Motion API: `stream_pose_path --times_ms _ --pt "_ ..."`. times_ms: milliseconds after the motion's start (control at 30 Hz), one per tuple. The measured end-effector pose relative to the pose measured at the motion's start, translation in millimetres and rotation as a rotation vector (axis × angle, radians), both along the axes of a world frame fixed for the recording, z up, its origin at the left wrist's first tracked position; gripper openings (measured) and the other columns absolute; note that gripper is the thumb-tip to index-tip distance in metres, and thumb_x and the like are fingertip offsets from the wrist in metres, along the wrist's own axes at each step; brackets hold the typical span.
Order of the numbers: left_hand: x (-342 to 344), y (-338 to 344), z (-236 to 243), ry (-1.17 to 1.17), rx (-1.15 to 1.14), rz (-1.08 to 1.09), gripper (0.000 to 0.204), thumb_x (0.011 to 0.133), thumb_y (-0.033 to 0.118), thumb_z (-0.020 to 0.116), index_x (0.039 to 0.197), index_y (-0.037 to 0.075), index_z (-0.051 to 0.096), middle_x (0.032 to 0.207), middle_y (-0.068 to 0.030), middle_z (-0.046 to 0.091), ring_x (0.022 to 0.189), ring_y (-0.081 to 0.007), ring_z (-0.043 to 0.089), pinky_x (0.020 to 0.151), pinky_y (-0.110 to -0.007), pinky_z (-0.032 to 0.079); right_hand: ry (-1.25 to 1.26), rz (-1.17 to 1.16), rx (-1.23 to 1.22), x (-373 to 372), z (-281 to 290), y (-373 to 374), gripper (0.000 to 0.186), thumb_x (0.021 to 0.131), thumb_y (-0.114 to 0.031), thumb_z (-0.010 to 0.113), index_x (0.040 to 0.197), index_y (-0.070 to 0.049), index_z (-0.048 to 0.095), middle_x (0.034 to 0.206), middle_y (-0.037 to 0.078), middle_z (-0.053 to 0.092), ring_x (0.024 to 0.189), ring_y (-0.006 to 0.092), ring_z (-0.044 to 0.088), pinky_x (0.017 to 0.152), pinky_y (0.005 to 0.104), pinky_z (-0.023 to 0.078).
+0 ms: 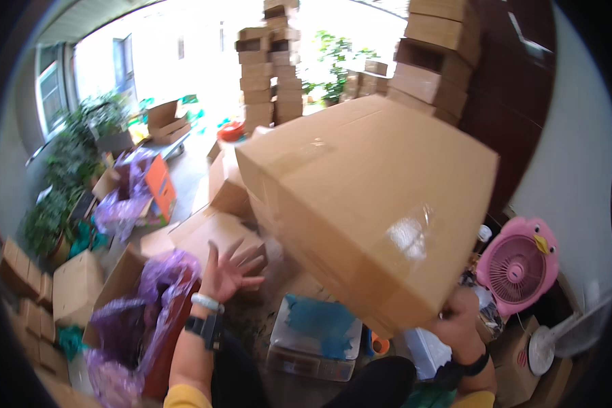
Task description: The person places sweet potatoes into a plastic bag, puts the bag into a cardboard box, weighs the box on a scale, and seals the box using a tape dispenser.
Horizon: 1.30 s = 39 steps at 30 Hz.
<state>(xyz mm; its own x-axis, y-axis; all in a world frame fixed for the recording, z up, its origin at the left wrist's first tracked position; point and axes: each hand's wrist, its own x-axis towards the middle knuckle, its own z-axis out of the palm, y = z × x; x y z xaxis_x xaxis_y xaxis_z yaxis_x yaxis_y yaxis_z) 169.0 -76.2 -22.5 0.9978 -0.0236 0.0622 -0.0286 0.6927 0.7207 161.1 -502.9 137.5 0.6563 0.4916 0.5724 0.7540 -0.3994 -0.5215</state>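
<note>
Spilling over an open brown cardboard box point(115, 280), crumpled purple plastic film point(171, 266) is seen at the left. Next, the left hand point(231, 274) is held released — fingers spread wide. Above a blue-patched clear plastic bin point(306, 367), a large, taped brown cardboard carton point(370, 180) is tilted. Its lower right corner is touched by the right hand point(460, 318) — fingers hidden, so grasping cannot be told. Farther right, a pink bird-shaped plastic fan point(517, 272) is seen.

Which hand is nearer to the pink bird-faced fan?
Right. The right hand is below-left of the pink bird-faced fan; the left hand, spread open, is farther off to its left.
</note>
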Motion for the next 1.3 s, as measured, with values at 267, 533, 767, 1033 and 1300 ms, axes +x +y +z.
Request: stream_pose_path --times_ms 267,533,767,1033,1300 --pt "-15 -51 -33 0.249 0.051 0.274 0.080 0.084 0.077 0.027 0.127 0.015 0.053 0.128 -0.0068 0.055 0.121 -0.0276 0.047 0.099 -0.056 0.032 -0.548 0.269 -0.893 -5 -85 -71 0.054 0.082 -0.039 0.066 0.125 -0.012 0.050 0.129 0.014 0.051 0.111 0.0290 0.055 0.090 0.0487 0.044" --pt "-74 -113 -113 -0.004 -0.466 0.529 0.044 0.093 0.044 0.053 0.120 0.010 0.058 0.115 -0.0029 0.062 0.107 -0.0146 0.057 0.093 -0.032 0.044 -0.626 0.311 -0.788 43 -142 -95 0.050 0.074 -0.037 0.064 0.115 -0.011 0.051 0.120 0.012 0.052 0.110 0.0261 0.050 0.093 0.0446 0.040" --pt "-81 -106 -115 -0.037 -0.371 0.611 0.034 0.097 0.036 0.049 0.113 0.009 0.060 0.108 -0.0011 0.064 0.099 -0.0130 0.059 0.087 -0.033 0.046 -0.561 0.326 -0.686 65 -161 -93 0.028 0.070 -0.022 0.062 0.095 -0.009 0.058 0.103 0.010 0.058 0.095 0.0271 0.056 0.083 0.0440 0.045" --pt "-68 -119 -178 0.398 -0.451 0.640 0.031 0.089 0.030 0.047 0.100 0.006 0.063 0.098 -0.0077 0.067 0.092 -0.0201 0.062 0.084 -0.038 0.047 -0.571 0.449 -0.718 70 -176 -67 0.014 0.067 -0.016 0.057 0.077 -0.010 0.064 0.089 0.005 0.063 0.091 0.0262 0.059 0.081 0.0441 0.047" --pt "-47 -109 -229 0.388 -0.452 0.698 0.030 0.089 0.024 0.046 0.104 0.004 0.061 0.107 -0.0074 0.065 0.102 -0.0229 0.058 0.092 -0.041 0.042 -0.453 0.393 -0.811 90 -217 -71 0.017 0.068 -0.018 0.055 0.078 -0.009 0.066 0.090 0.005 0.064 0.095 0.0237 0.060 0.087 0.0387 0.047"
